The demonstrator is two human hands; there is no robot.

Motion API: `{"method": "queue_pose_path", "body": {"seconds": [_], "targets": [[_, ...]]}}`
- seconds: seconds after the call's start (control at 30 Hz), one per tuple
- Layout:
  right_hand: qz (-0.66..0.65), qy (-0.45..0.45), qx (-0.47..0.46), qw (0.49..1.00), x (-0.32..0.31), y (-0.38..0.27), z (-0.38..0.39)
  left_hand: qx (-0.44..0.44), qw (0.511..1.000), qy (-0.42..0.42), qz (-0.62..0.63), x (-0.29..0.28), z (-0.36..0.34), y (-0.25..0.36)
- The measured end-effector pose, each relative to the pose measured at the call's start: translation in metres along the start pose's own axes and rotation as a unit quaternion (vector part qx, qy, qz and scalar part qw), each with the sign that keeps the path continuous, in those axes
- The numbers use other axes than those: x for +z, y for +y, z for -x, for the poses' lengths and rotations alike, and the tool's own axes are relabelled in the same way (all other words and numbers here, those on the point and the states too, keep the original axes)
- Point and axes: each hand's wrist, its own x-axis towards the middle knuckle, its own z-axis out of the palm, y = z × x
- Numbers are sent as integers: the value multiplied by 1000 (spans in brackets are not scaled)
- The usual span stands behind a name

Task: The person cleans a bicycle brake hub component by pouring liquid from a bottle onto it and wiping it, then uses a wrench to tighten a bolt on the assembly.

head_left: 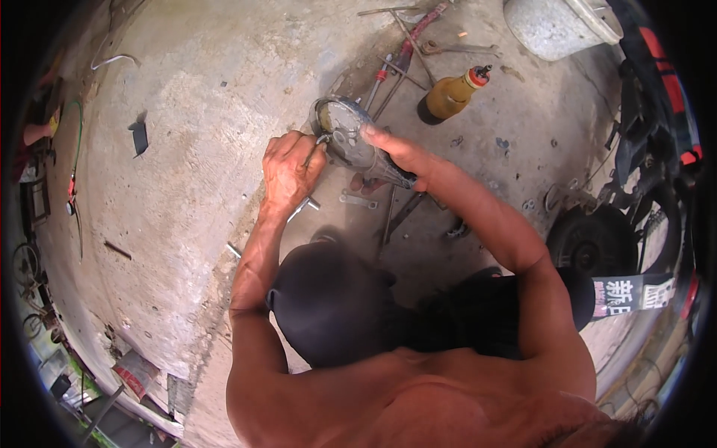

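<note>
A round, dished grey metal part (346, 131), tapering to a narrower dark end, is tilted up off the concrete floor. My right hand (396, 153) grips it from the right, thumb over its face; the other fingers are mostly hidden behind it. At its left rim my left hand (291, 169) is closed, knuckles up. A small bit of metal (323, 140) shows by those fingertips, but I cannot make out what they hold. Below the part lie a flat spanner (358, 200) and a silver T-shaped tool (305, 207), partly behind my left wrist.
Right of the part stands a yellow-brown bottle (450, 95) with a red cap. Beyond are a screwdriver (379, 81), a wrench (467, 49), and a whitish bucket (556, 28). A black tyre (594, 243) sits at far right. A small dark piece (139, 137) lies left.
</note>
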Motion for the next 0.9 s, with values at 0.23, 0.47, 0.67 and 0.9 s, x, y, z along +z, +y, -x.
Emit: {"method": "queue_pose_path", "body": {"seconds": [0.23, 0.47, 0.67, 0.9], "targets": [[413, 87, -179, 889, 14, 3, 7, -476, 561, 10, 677, 26, 9, -9], [70, 5, -22, 997, -3, 9, 0, -50, 994, -7, 98, 10, 6, -8], [68, 44, -15, 997, 3, 6, 1, -173, 959, -30, 222, -7, -3, 0], [195, 29, -118, 973, -9, 15, 3, -380, 730, -38, 567, -4, 13, -3]]}}
